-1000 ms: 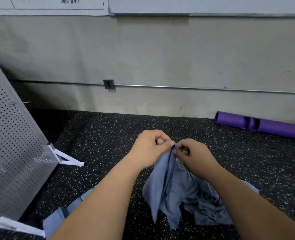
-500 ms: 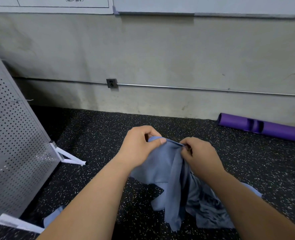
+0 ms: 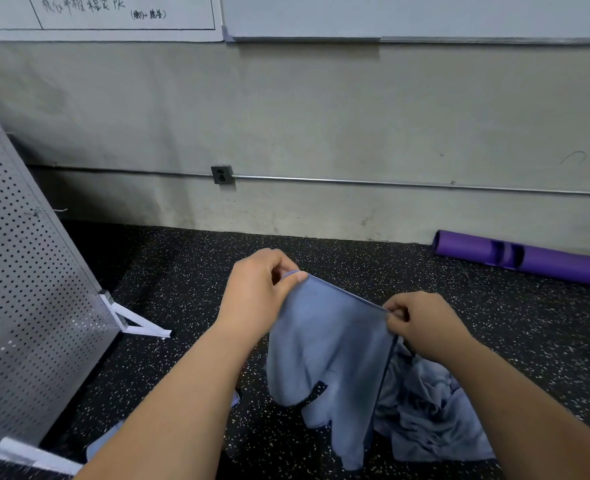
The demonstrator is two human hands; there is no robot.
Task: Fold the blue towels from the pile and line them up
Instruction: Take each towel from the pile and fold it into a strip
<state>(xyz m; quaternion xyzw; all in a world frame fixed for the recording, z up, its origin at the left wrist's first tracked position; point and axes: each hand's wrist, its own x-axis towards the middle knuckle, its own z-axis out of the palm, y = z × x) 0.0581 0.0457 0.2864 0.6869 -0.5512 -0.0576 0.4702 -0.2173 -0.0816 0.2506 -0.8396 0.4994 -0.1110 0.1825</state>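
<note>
Blue towel [image 3: 328, 344]: soft cloth, matt, fine nap, darker stitched hem. Crumpled pile [image 3: 425, 420]: same cloth, heavily creased. Black floor [image 3: 182, 271]: matt, grainy, white-flecked, looks like rubber. Grey panel [image 3: 26, 289]: perforated sheet metal, dull sheen. Purple tube [image 3: 546, 263]: smooth, matt; foam or plastic, cannot tell. Painted wall [image 3: 321, 116]: matt, scuffed, stained. Thin conduit [image 3: 390, 183]: bare metal, slight shine.

The whiteboard [image 3: 182, 8] bears handwritten Chinese characters and "PK" — the rest illegible.
</note>
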